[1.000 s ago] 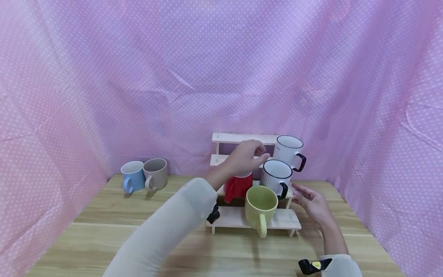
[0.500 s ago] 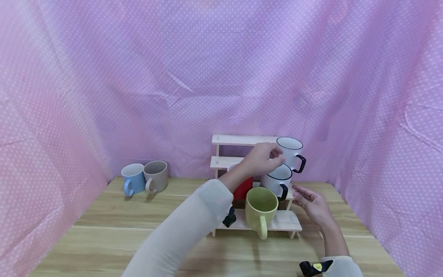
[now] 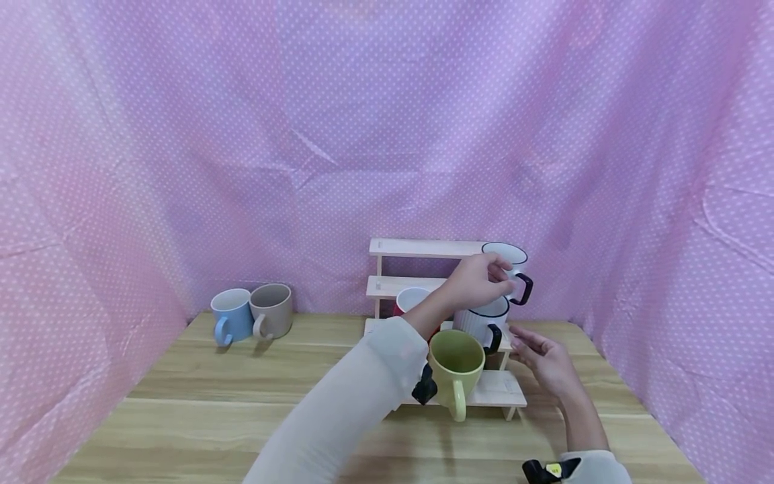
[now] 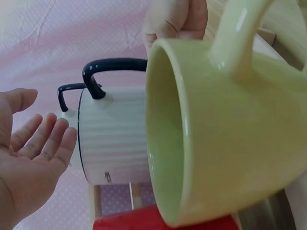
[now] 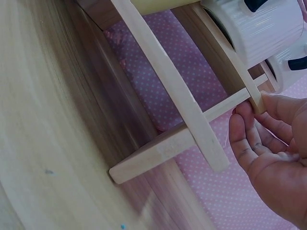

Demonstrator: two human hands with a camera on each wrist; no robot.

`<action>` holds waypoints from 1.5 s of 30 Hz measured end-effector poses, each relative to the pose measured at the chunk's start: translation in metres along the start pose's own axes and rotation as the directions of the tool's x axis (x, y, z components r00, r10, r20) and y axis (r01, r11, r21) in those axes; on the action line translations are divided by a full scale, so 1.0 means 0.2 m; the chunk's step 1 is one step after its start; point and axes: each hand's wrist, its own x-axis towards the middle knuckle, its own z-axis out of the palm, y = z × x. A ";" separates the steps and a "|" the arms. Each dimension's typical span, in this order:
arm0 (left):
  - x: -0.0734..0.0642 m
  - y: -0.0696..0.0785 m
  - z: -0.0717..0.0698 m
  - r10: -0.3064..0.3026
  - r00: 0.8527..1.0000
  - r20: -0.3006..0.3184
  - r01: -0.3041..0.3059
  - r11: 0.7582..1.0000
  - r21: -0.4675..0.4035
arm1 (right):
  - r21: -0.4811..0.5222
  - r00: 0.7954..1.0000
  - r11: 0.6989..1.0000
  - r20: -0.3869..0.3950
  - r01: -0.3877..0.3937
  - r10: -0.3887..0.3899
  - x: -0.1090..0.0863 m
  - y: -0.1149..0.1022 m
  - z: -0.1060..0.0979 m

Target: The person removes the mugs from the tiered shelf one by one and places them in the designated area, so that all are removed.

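My left hand (image 3: 480,281) reaches over the stepped wooden rack (image 3: 423,247), fingers loosely bent and holding nothing. In the head view it overlaps the upper white mug (image 3: 503,254), which has a black rim and handle. Just below the hand is a ribbed white mug (image 4: 115,129), also black-rimmed, on a lower tier. A yellow-green mug (image 3: 444,386) stands on the lowest step, handle toward me. Partly behind my left forearm is a red mug (image 4: 134,219) with a white inside. My right hand (image 5: 283,158) pinches the end of a rack board (image 5: 240,72) between thumb and fingers.
A light blue mug (image 3: 236,323) and a grey-beige mug (image 3: 277,314) stand side by side at the back left of the wooden table (image 3: 242,396). Pink dotted cloth (image 3: 363,134) hangs behind and at both sides.
My left hand has moved right, from above the red mug to over the white mugs. The right hand has stayed at the rack's right end.
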 end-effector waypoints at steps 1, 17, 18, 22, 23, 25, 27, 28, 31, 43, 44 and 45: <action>0.00 0.00 0.01 -0.007 1.000 0.000 0.007 1.000 -0.014 | 0.001 1.000 1.000 -0.002 0.001 -0.001 0.00 0.00 0.00; 0.03 0.05 0.10 -0.264 0.963 0.048 0.266 0.914 -0.307 | -0.029 1.000 1.000 -0.020 -0.007 0.006 0.00 0.00 0.00; 0.04 0.05 0.10 -0.271 0.962 0.042 0.270 0.910 -0.313 | -0.034 1.000 0.999 -0.020 -0.007 0.007 0.00 0.00 0.00; 0.05 0.04 0.11 -0.278 0.960 0.040 0.274 0.894 -0.355 | -0.041 1.000 0.999 -0.023 -0.012 0.011 0.00 -0.01 0.01; 0.05 0.04 0.11 -0.281 0.959 0.045 0.278 0.891 -0.360 | -0.039 1.000 0.999 -0.024 -0.010 0.009 0.00 -0.01 0.01; 0.06 0.04 0.11 -0.287 0.956 0.059 0.288 0.887 -0.361 | -0.039 1.000 0.999 -0.024 -0.008 0.007 0.00 -0.01 0.01; 0.06 0.04 0.11 -0.294 0.953 0.067 0.298 0.886 -0.355 | -0.036 1.000 0.999 -0.028 -0.009 0.008 0.00 -0.01 0.01; 0.06 0.04 0.12 -0.296 0.953 0.070 0.301 0.886 -0.352 | -0.036 1.000 0.999 -0.027 -0.010 0.009 0.00 0.00 0.01; 0.07 0.04 0.12 -0.300 0.951 0.075 0.307 0.887 -0.345 | -0.037 0.999 0.999 -0.029 -0.015 0.014 0.00 0.00 0.01; 0.06 0.03 0.13 -0.307 0.948 0.087 0.318 0.925 -0.207 | -0.052 0.999 0.998 -0.030 -0.020 0.018 0.00 0.00 0.00; 0.06 0.04 0.14 -0.308 0.948 0.079 0.318 0.927 -0.201 | -0.053 0.999 0.998 -0.029 -0.018 0.017 0.00 0.00 0.00; 0.06 0.04 0.14 -0.311 0.948 0.069 0.319 0.928 -0.195 | -0.054 0.999 0.998 -0.029 -0.017 0.015 0.01 0.00 0.00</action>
